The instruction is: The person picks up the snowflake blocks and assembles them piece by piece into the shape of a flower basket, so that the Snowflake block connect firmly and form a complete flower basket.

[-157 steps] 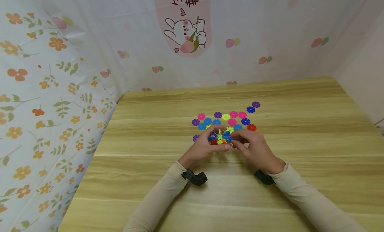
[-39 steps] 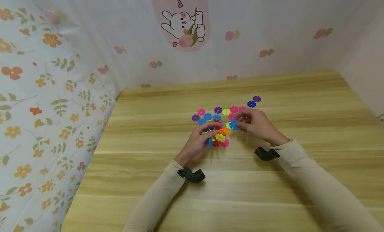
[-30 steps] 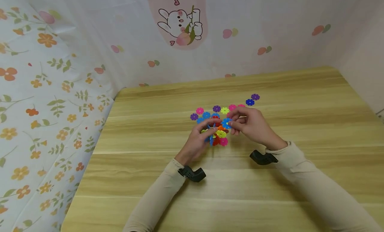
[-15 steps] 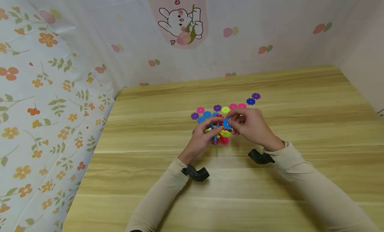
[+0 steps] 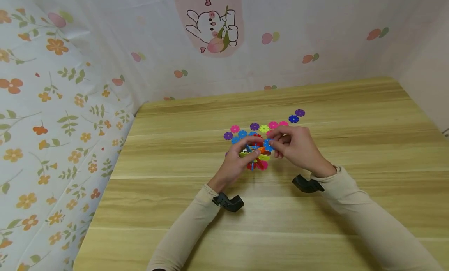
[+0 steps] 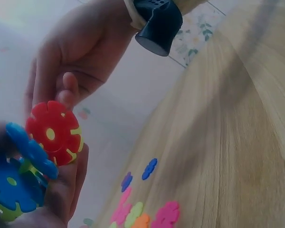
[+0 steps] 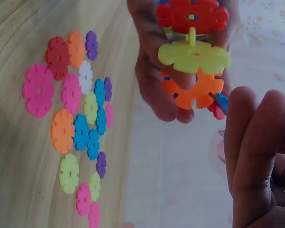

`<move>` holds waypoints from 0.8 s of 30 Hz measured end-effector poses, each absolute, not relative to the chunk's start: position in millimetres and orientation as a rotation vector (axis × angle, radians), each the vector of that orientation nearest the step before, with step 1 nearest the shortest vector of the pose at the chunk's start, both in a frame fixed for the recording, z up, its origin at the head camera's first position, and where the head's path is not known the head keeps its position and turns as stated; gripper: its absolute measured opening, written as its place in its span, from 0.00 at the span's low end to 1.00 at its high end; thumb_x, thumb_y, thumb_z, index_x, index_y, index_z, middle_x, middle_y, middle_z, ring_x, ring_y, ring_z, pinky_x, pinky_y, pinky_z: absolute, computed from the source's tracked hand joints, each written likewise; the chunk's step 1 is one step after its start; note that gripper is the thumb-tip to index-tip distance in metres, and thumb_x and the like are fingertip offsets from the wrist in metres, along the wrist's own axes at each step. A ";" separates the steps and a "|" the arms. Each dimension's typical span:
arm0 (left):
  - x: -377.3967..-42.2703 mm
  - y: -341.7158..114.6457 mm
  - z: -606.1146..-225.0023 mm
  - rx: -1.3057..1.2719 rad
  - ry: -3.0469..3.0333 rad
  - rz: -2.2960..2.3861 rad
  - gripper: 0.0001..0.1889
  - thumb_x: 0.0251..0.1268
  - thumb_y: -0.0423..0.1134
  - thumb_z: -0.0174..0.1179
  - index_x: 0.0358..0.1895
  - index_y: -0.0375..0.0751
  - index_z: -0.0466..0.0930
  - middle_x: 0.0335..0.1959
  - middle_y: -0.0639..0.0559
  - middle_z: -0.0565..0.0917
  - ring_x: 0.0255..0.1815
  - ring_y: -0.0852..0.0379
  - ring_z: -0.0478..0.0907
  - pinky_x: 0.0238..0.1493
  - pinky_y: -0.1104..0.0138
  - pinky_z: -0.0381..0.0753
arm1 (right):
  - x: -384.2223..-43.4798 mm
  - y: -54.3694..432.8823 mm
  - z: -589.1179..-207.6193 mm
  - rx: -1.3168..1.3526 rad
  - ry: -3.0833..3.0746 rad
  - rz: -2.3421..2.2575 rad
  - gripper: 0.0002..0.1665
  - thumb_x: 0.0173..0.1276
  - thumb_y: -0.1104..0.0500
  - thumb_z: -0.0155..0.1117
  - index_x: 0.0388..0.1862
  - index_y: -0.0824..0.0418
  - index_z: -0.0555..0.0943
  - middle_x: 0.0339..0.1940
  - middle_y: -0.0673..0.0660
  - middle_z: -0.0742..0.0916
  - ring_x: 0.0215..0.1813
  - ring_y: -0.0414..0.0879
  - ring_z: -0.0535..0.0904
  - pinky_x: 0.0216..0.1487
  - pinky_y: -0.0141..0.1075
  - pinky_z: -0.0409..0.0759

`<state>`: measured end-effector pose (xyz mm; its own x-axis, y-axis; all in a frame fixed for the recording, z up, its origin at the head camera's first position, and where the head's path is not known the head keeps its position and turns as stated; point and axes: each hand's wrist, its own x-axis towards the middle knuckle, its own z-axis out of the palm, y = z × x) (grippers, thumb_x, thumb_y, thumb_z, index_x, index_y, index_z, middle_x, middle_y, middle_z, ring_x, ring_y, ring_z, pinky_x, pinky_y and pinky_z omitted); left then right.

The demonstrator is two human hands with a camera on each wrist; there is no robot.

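My left hand (image 5: 236,159) grips a built-up cluster of slotted plastic snowflake discs, with a yellow disc (image 7: 194,57), an orange disc (image 7: 195,91) and a red disc (image 6: 52,133) among its parts. Close on its right, my right hand (image 5: 298,149) pinches a single light blue snowflake disc (image 5: 268,145) between thumb and fingers. That disc is held up against the cluster's right side; whether its slot is engaged cannot be made out. Fingers hide part of the cluster. The left wrist view shows blue discs (image 6: 16,183) near the left palm.
Loose snowflake discs in several colours lie flat behind the hands, such as a purple disc (image 5: 254,126) and a pink disc (image 7: 39,90). A dark blue disc (image 5: 293,118) lies farther right. The wooden table (image 5: 168,146) meets a patterned cloth (image 5: 151,37) at its back and left.
Both hands were at the cluster 5.2 s ago. By 1.3 s ago the right hand held the light blue disc apart; it then moved left to the cluster. Since half a second ago, only slight shifts.
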<state>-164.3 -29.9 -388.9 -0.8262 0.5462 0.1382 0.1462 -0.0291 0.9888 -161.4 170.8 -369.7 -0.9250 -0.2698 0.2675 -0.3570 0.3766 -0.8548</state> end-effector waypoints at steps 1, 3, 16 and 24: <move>-164.0 -30.1 -388.7 0.740 1.980 1.912 0.16 0.70 0.32 0.50 0.58 0.35 0.70 0.55 0.40 0.71 0.58 0.47 0.65 0.53 0.60 0.72 | -161.3 170.4 -370.4 0.584 -2.536 1.595 0.07 0.60 0.71 0.64 0.38 0.68 0.81 0.22 0.59 0.83 0.18 0.50 0.79 0.20 0.36 0.79; -163.5 -30.1 -388.5 0.758 2.022 1.885 0.16 0.69 0.32 0.51 0.59 0.36 0.70 0.55 0.41 0.72 0.58 0.50 0.65 0.55 0.59 0.69 | -160.9 169.4 -372.0 0.598 -2.549 1.553 0.06 0.59 0.72 0.63 0.37 0.67 0.81 0.21 0.58 0.82 0.17 0.49 0.79 0.20 0.36 0.79; -157.0 -24.3 -388.6 0.810 2.152 1.823 0.19 0.66 0.29 0.53 0.60 0.35 0.69 0.56 0.45 0.73 0.57 0.52 0.67 0.57 0.54 0.64 | -162.4 171.4 -381.5 0.580 -2.608 1.715 0.01 0.61 0.72 0.62 0.31 0.70 0.80 0.21 0.61 0.82 0.16 0.55 0.77 0.18 0.44 0.79; -163.4 -30.2 -389.1 0.748 2.154 1.821 0.17 0.67 0.32 0.54 0.58 0.36 0.71 0.56 0.46 0.74 0.58 0.51 0.66 0.57 0.55 0.66 | -166.9 171.3 -392.2 0.512 -2.628 1.885 0.10 0.68 0.64 0.57 0.42 0.71 0.79 0.27 0.67 0.83 0.21 0.59 0.80 0.24 0.46 0.80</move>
